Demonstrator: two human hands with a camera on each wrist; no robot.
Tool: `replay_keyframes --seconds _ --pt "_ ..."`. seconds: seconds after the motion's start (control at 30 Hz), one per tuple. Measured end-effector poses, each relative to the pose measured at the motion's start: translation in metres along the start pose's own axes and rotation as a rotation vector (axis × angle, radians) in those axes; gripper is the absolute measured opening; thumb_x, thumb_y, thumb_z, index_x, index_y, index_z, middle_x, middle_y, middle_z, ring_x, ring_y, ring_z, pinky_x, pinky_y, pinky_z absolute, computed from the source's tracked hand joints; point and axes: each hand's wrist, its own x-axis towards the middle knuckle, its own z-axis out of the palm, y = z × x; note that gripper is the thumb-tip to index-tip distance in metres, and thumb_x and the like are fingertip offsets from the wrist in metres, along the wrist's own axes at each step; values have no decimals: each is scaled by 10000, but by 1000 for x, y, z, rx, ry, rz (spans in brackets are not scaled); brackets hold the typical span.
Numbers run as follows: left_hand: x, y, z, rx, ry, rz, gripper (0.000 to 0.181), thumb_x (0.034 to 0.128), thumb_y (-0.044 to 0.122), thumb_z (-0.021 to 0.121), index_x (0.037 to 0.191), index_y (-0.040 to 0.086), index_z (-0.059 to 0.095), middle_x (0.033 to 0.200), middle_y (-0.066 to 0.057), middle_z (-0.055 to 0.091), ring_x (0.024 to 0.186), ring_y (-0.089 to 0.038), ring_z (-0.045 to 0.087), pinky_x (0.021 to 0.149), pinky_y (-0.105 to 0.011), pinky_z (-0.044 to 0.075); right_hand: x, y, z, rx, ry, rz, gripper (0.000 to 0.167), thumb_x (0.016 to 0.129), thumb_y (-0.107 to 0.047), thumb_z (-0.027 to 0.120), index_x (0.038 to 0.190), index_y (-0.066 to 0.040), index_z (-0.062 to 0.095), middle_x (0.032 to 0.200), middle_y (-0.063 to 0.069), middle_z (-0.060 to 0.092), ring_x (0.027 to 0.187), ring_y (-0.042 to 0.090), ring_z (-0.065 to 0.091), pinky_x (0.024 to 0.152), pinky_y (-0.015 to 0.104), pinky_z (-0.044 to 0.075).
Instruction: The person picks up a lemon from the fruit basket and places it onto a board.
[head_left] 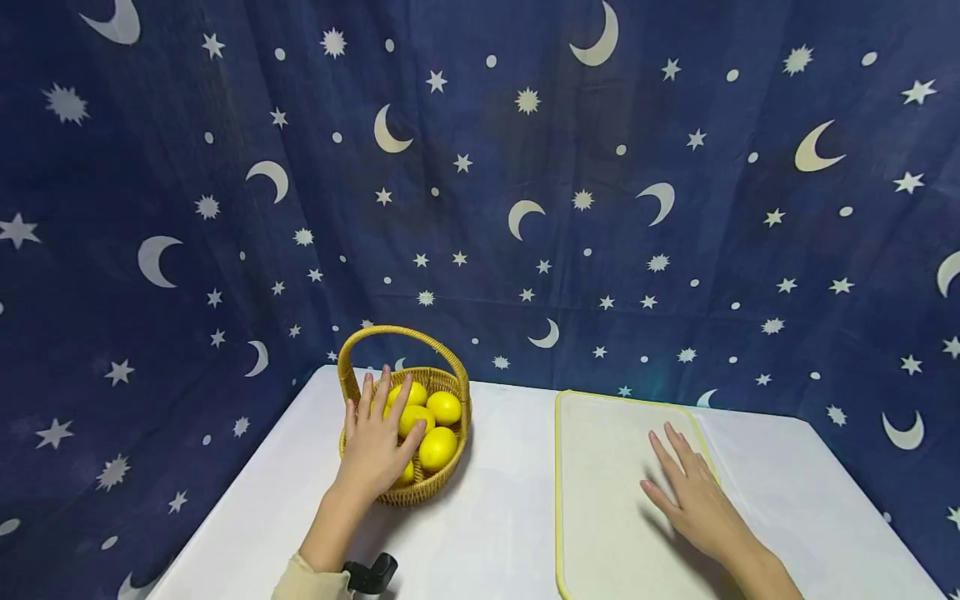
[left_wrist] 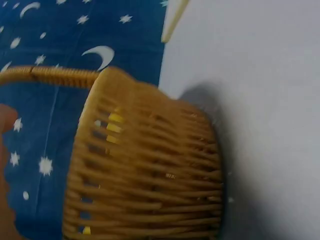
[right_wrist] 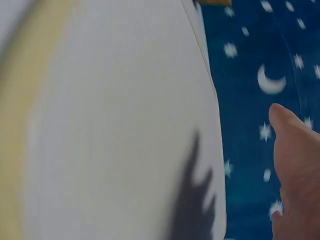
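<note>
A woven wicker basket with a tall arched handle stands at the back left of the table, holding several yellow lemons. Over its near left side my left hand is spread, fingers straight, hiding some of the lemons; whether it touches any I cannot tell. The left wrist view has the basket's woven side close up, with bits of yellow through the gaps. My right hand hovers with fingers extended above a white cutting board with a yellow rim, casting a shadow on it.
Both board and basket are on a white-covered table. A dark blue curtain with moons and stars hangs behind and at the sides. Near the left wrist is a black device.
</note>
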Motion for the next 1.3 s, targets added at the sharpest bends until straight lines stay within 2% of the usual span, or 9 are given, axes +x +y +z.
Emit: replay_keyframes --seconds 0.2,0.3,0.43,0.53,0.63,0.87,1.0,1.2,1.3 --pt "6 -21 -2 -174 -107 4 714 955 533 430 1534 300 83 1612 -47 19 1470 -365 21 1087 -688 145 -12 50 -4 141 -47 73 673 962 -241 533 1515 -64 192 1570 234 104 1479 311 21 1151 598 -10" --pt "11 -29 1 -252 -139 10 730 953 531 440 1530 322 43 1610 -55 66 1470 -355 48 1096 -678 142 -17 72 -6 199 -69 117 641 977 -224 500 1506 -24 196 1545 293 114 1449 431 43 1127 638 -11" --pt "17 -36 3 -342 -178 10 761 945 536 460 1524 336 8 1605 -51 106 1468 -349 84 1118 -648 135 -25 89 -6 261 -102 194 607 999 -240 452 1505 -22 196 1527 327 119 1394 540 75 1093 681 -4" --pt "18 -42 3 -398 -197 -23 775 937 535 477 1522 345 6 1601 -50 125 1465 -355 98 1114 -654 140 -27 96 -4 295 -134 232 603 1010 -266 425 1509 -31 181 1534 318 101 1400 532 46 1095 671 -26" --pt "18 -46 3 -434 -203 -67 775 938 502 504 1527 331 30 1595 -71 150 1458 -364 122 1108 -656 155 -28 99 -1 336 -159 252 618 1008 -277 429 1509 -26 170 1537 314 101 1422 482 1 1145 562 -81" --pt "17 -50 8 -411 -177 -94 689 968 364 513 1534 238 140 1567 -94 246 1438 -348 213 1125 -604 201 -29 102 6 364 -208 285 670 1011 -313 413 1531 -80 60 1543 301 95 1449 368 -83 1109 649 -72" --pt "16 -51 8 -383 -155 -123 641 961 268 534 1516 177 228 1544 -100 299 1420 -356 254 1123 -594 219 -28 103 10 301 -211 245 661 1008 -324 421 1523 -52 109 1535 301 136 1467 265 -78 1136 582 -123" --pt "18 -54 6 -332 -179 -142 599 931 216 573 1466 85 338 1494 -190 356 1385 -403 304 1116 -584 246 -27 107 9 255 -216 213 639 1008 -309 423 1492 28 175 1510 339 157 1423 488 23 1109 614 -147" --pt "18 -54 5 -310 -191 -138 597 906 200 610 1441 66 382 1467 -216 385 1360 -418 338 1105 -585 268 -26 111 6 298 -250 226 651 1007 -311 429 1488 42 169 1518 340 118 1466 183 -113 1101 618 -160"
